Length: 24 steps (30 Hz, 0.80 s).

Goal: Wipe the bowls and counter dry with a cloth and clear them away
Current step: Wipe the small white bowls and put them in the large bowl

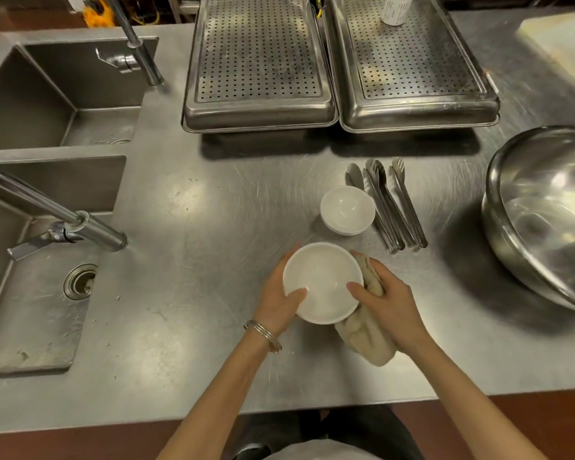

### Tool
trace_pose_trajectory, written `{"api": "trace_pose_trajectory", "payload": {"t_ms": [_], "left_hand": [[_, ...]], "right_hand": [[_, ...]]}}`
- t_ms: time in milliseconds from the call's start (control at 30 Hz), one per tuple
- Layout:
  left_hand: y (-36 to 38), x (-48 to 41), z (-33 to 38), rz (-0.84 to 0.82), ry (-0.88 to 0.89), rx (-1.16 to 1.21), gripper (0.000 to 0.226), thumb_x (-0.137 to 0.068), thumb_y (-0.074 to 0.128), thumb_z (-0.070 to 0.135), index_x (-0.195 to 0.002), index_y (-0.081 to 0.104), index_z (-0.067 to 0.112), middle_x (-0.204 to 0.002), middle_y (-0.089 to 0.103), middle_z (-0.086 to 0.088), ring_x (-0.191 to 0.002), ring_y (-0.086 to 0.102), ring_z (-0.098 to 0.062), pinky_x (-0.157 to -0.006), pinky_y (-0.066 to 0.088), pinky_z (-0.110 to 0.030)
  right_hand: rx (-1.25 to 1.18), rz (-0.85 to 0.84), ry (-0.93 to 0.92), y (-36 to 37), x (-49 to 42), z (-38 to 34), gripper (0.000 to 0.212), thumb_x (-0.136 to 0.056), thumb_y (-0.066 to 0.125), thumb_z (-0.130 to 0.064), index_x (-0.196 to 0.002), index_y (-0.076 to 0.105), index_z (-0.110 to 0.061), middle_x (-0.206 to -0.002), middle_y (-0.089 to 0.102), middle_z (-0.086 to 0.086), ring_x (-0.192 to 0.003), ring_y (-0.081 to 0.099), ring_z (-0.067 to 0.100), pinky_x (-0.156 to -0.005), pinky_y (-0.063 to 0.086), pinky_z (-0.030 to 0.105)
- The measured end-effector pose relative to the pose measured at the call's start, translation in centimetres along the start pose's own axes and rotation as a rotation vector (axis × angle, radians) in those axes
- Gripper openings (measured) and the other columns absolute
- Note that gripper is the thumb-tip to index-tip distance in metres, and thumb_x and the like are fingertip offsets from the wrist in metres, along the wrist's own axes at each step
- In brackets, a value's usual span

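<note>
I hold a white bowl (322, 282) above the steel counter (213, 227), open side up. My left hand (278, 297) grips its left rim, thumb inside the bowl. My right hand (387, 302) holds a beige cloth (367, 330) against the bowl's right outer wall, thumb over the rim; the cloth hangs down below the hand. A small stack of white bowls (347, 209) stands on the counter just behind, apart from my hands.
Steel tongs (389, 207) lie right of the stacked bowls. A large steel mixing bowl (545, 214) fills the right side. Two perforated steel trays (259, 64) (412, 61) sit at the back. Two sinks (37, 287) with faucets are on the left.
</note>
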<state>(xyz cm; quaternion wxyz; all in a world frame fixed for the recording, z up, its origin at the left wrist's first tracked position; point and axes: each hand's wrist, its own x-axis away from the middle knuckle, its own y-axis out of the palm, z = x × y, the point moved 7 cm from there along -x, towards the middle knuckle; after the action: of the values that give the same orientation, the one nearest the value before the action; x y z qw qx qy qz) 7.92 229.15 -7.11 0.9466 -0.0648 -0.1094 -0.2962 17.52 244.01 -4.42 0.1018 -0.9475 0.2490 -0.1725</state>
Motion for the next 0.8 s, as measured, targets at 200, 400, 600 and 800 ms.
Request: {"api": "trace_pose_trajectory", "payload": {"t_ms": [200,400,600,800], "left_hand": [[1.7,2.8,0.7,0.344,0.127,0.177,0.069,-0.072,0.065,0.027,-0.130,0.030,0.036,-0.128,0.039,0.022,-0.112,0.046,0.014,-0.080,0.045,-0.008],[0.3,2.5,0.6,0.439,0.146,-0.020,0.065,-0.076,0.038,-0.004,-0.129,0.034,0.033,-0.131,0.042,0.011,-0.120,0.042,-0.003,-0.101,0.038,-0.016],[-0.7,-0.5,1.1,0.013,0.199,-0.450,0.075,-0.072,0.042,-0.019,-0.135,0.038,0.022,-0.134,0.047,-0.003,-0.118,0.041,-0.011,-0.087,0.023,0.008],[0.9,0.9,1.7,-0.031,0.313,-0.446,0.050,-0.086,0.048,0.039,-0.134,0.034,0.033,-0.152,0.016,0.006,-0.141,0.012,-0.012,-0.110,0.010,-0.009]], "right_hand": [[-0.121,0.184,0.126,1.0,0.1,1.4,0.037,-0.087,0.061,-0.018,-0.122,0.053,-0.029,-0.105,0.061,-0.012,-0.099,0.057,0.009,-0.067,0.044,0.005],[0.183,0.057,0.151,1.9,-0.1,1.6,0.053,-0.079,0.069,-0.031,-0.127,0.046,-0.032,-0.110,0.061,-0.007,-0.100,0.056,0.018,-0.084,0.046,0.034],[0.330,-0.028,0.104,0.4,-1.3,1.1,0.046,-0.082,0.063,-0.026,-0.124,0.049,-0.038,-0.108,0.062,-0.006,-0.094,0.054,0.018,-0.076,0.038,0.028],[0.325,0.052,0.150,0.4,-2.0,1.6,0.049,-0.076,0.058,-0.035,-0.124,0.048,-0.038,-0.106,0.063,-0.001,-0.095,0.054,0.024,-0.076,0.038,0.032]]}}
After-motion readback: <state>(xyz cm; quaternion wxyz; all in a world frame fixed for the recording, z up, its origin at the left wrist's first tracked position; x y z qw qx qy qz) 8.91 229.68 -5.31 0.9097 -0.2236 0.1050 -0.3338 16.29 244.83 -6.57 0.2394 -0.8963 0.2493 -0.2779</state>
